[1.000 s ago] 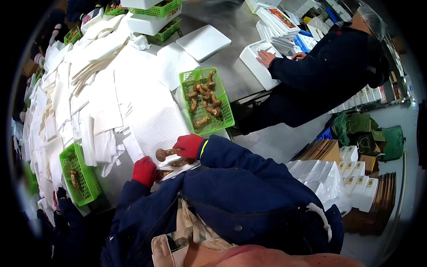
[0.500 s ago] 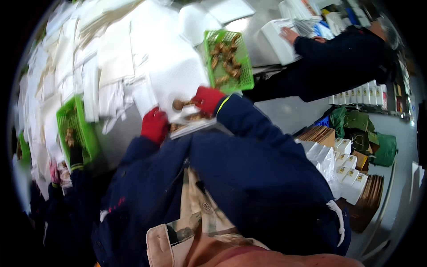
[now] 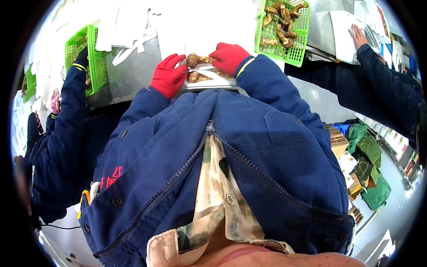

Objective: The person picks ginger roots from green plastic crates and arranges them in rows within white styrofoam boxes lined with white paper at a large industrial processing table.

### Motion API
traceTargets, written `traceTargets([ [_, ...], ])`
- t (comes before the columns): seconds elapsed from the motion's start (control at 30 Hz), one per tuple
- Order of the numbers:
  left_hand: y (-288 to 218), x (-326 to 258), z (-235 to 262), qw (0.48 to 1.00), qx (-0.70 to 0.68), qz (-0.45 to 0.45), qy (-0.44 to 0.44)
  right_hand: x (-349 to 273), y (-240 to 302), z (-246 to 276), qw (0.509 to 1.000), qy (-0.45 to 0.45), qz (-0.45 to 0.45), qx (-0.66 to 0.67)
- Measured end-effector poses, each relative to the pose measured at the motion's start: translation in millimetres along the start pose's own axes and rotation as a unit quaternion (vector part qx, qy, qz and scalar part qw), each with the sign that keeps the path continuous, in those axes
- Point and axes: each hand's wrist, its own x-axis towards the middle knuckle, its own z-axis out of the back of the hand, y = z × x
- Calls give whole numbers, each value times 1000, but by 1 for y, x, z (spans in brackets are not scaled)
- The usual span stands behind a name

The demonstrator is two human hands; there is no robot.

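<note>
Right hand [image 3: 229,58] gripping a mushroom [image 3: 198,60], palm down, left hand [image 3: 169,75] beside it, loosely open

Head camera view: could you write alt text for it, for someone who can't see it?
A red-gloved right hand holds a mushroom by its stem, the open left hand beside its cap. More mushrooms lie just below, near the wearer's navy jacket. A green basket of others sits at upper right, and co-workers' sleeves show on both sides.
</note>
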Motion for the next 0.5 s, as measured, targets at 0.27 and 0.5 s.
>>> traceTargets([
  [0.27,10,31,-3,997,52,13,61,7,5,-3,993,82,3,-87],
  [0.5,0,50,1,987,111,44,108,10,-15,-17,1000,7,14,15],
])
